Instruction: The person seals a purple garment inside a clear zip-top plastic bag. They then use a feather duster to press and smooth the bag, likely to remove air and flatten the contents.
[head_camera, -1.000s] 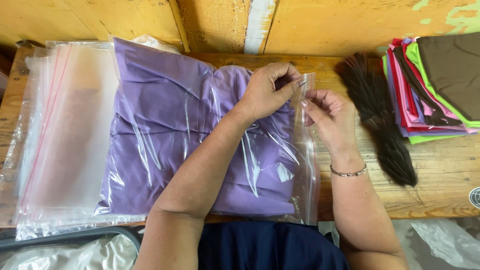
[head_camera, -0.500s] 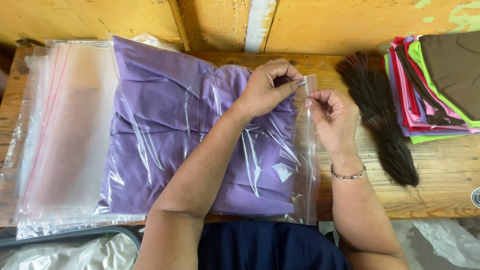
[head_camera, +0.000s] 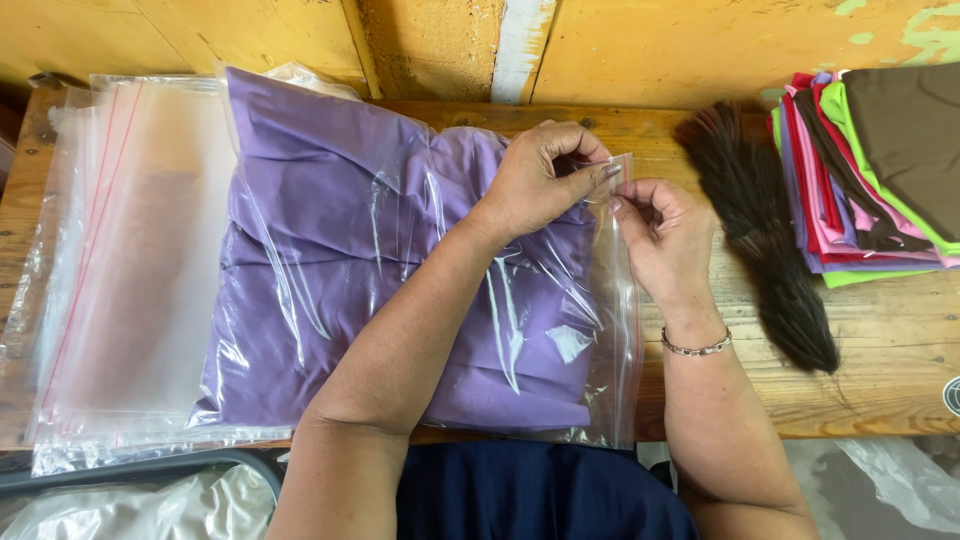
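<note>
A folded purple cloth (head_camera: 340, 260) lies inside a clear plastic zip bag (head_camera: 612, 330) on the wooden table (head_camera: 900, 360). My left hand (head_camera: 545, 180) reaches across the bag and pinches its open edge at the far right corner. My right hand (head_camera: 665, 240) pinches the same edge right beside it, fingertips nearly touching those of the left. A thin bracelet sits on my right wrist.
A stack of empty clear bags (head_camera: 110, 260) lies at the left. A dark bristle brush (head_camera: 770, 250) rests right of the bag, and a pile of folded coloured cloths (head_camera: 880, 170) sits at the far right. A bin with plastic (head_camera: 130, 500) stands below left.
Both hands have stayed at the bag's top right corner; the fingers have shifted slightly along the edge. The bag and cloth have not moved.
</note>
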